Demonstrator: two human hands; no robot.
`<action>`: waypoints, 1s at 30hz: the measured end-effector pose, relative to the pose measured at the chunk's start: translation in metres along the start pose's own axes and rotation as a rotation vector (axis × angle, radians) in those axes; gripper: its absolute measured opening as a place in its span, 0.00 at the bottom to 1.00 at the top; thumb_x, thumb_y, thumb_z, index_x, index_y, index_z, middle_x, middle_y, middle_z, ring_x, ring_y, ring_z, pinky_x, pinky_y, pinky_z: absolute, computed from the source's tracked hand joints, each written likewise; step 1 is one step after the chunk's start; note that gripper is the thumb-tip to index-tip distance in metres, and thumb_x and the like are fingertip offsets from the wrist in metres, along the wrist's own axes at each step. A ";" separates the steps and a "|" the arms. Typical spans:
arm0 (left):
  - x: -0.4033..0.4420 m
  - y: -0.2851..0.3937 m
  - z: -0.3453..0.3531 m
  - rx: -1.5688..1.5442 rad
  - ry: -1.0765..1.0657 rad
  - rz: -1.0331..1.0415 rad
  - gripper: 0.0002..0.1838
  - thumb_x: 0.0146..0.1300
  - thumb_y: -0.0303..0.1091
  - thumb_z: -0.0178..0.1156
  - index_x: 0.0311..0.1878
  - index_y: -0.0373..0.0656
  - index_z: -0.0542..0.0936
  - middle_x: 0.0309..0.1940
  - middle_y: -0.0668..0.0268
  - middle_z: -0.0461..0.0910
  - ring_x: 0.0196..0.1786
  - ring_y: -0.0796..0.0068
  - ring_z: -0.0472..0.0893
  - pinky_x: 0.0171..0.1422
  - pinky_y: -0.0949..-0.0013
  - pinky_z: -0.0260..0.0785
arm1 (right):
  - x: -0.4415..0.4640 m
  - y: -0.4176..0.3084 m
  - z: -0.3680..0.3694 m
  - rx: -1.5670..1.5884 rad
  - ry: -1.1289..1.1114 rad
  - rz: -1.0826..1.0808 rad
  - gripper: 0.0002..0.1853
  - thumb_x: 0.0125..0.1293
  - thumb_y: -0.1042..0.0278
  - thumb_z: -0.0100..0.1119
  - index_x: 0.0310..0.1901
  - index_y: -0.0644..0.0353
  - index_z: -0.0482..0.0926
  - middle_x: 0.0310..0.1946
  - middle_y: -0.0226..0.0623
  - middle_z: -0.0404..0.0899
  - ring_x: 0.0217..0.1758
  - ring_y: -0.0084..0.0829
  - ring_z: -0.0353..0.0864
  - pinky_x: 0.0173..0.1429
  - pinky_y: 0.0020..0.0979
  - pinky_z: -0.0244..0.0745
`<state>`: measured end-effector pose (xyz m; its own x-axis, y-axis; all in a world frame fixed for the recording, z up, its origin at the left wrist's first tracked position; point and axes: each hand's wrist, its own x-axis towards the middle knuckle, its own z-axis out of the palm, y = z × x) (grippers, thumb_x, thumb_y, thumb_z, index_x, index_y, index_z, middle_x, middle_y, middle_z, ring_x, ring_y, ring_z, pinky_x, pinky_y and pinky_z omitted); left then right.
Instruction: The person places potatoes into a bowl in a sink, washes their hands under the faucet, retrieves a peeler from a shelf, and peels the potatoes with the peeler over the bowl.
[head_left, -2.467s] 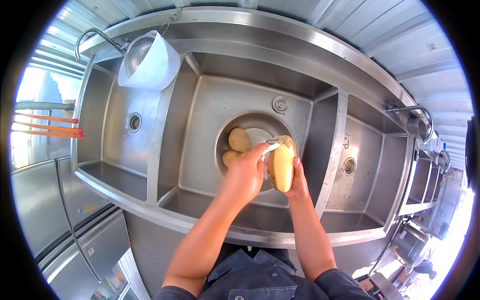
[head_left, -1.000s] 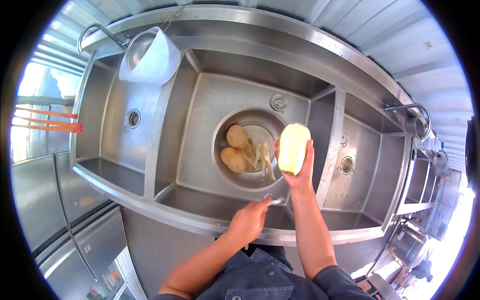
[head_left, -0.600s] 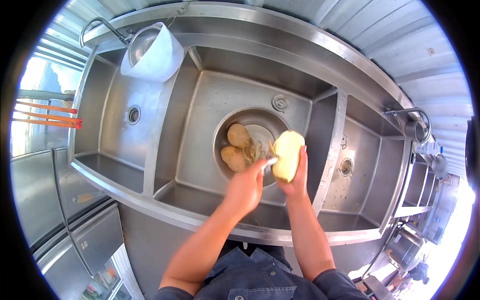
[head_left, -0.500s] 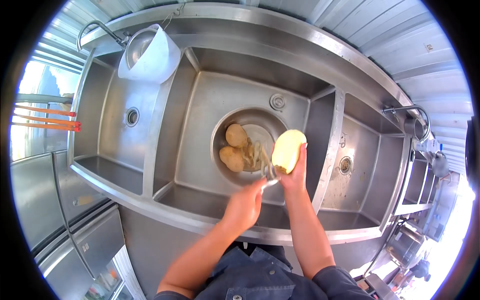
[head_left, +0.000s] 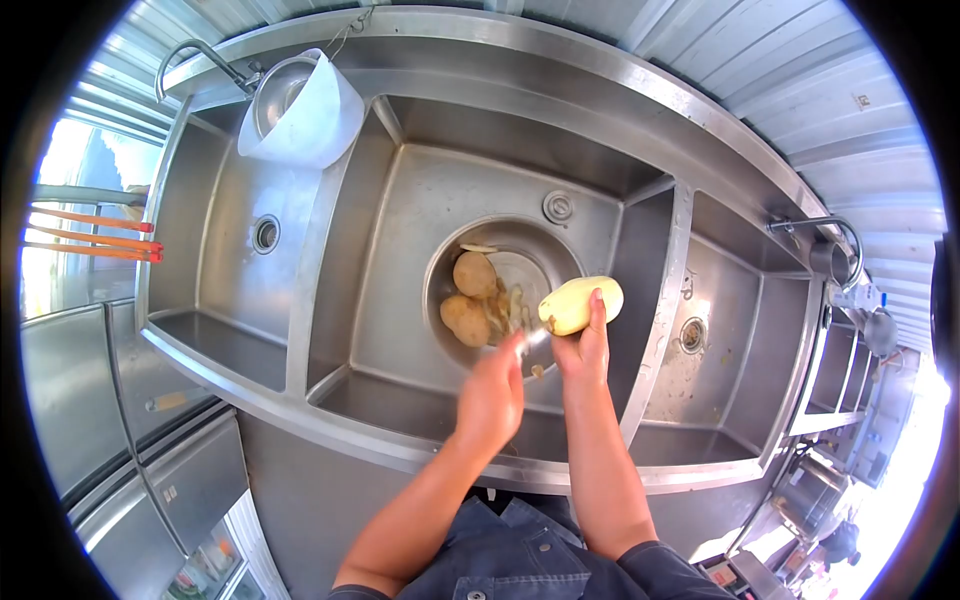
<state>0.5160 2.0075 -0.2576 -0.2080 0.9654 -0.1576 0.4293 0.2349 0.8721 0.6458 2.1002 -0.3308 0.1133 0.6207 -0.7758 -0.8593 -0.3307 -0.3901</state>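
Observation:
A pale yellow peeled potato (head_left: 582,304) lies nearly sideways in my right hand (head_left: 585,350), whose fingers wrap it from below with the thumb on top. My left hand (head_left: 490,395) is closed round a small peeler (head_left: 537,336), blurred by motion, its head at the potato's left end. To the left, a round metal bowl (head_left: 437,290) in the middle basin holds several unpeeled brown potatoes (head_left: 474,273) and a heap of peel strips (head_left: 515,308). A small brown scrap (head_left: 538,371) shows just below the peeler.
The middle basin (head_left: 410,200) has a drain fitting (head_left: 558,207) behind the bowl. A white tub (head_left: 330,125) with a metal bowl sits at the left basin's back. Faucets stand at both ends. Orange-red sticks (head_left: 95,243) jut in at the far left.
The potato has turned from upright to nearly sideways in my right hand. My left hand has moved the peeler up to its left end. A peel strip now lies at the bowl's back edge.

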 end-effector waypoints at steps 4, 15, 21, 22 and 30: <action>0.002 0.007 0.008 -0.047 0.012 -0.079 0.18 0.71 0.22 0.55 0.63 0.39 0.78 0.43 0.45 0.84 0.45 0.39 0.83 0.50 0.50 0.76 | 0.001 0.003 -0.007 -0.023 -0.066 -0.026 0.31 0.69 0.53 0.70 0.67 0.57 0.70 0.59 0.38 0.79 0.64 0.41 0.77 0.72 0.51 0.71; -0.014 0.008 0.010 -0.110 -0.042 0.000 0.16 0.73 0.24 0.53 0.62 0.40 0.77 0.36 0.44 0.83 0.41 0.41 0.83 0.44 0.49 0.74 | 0.002 -0.004 -0.013 -0.132 0.029 -0.059 0.31 0.69 0.64 0.69 0.71 0.53 0.67 0.62 0.36 0.75 0.66 0.39 0.74 0.73 0.48 0.72; -0.001 0.003 0.011 -0.083 -0.025 -0.031 0.16 0.72 0.25 0.54 0.62 0.41 0.78 0.40 0.43 0.83 0.42 0.40 0.83 0.45 0.49 0.76 | -0.001 -0.003 -0.004 -0.072 -0.127 -0.104 0.32 0.69 0.60 0.70 0.70 0.57 0.67 0.62 0.37 0.76 0.66 0.40 0.75 0.72 0.49 0.72; -0.017 0.004 0.014 -0.086 -0.087 0.006 0.17 0.71 0.25 0.54 0.61 0.40 0.78 0.40 0.44 0.83 0.42 0.40 0.83 0.45 0.50 0.76 | -0.004 -0.007 0.000 -0.076 -0.064 -0.106 0.31 0.69 0.60 0.70 0.69 0.59 0.68 0.62 0.37 0.76 0.66 0.40 0.75 0.73 0.48 0.71; 0.025 0.010 -0.013 -0.019 -0.058 -0.063 0.17 0.71 0.25 0.55 0.61 0.40 0.77 0.39 0.44 0.83 0.42 0.39 0.82 0.45 0.46 0.74 | -0.010 -0.004 -0.007 -0.078 -0.273 -0.058 0.29 0.71 0.60 0.68 0.68 0.59 0.69 0.62 0.37 0.76 0.65 0.38 0.75 0.74 0.46 0.70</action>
<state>0.5042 2.0322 -0.2467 -0.1826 0.9537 -0.2389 0.3997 0.2940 0.8682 0.6518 2.0901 -0.3252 0.0134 0.8052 -0.5928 -0.8130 -0.3364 -0.4753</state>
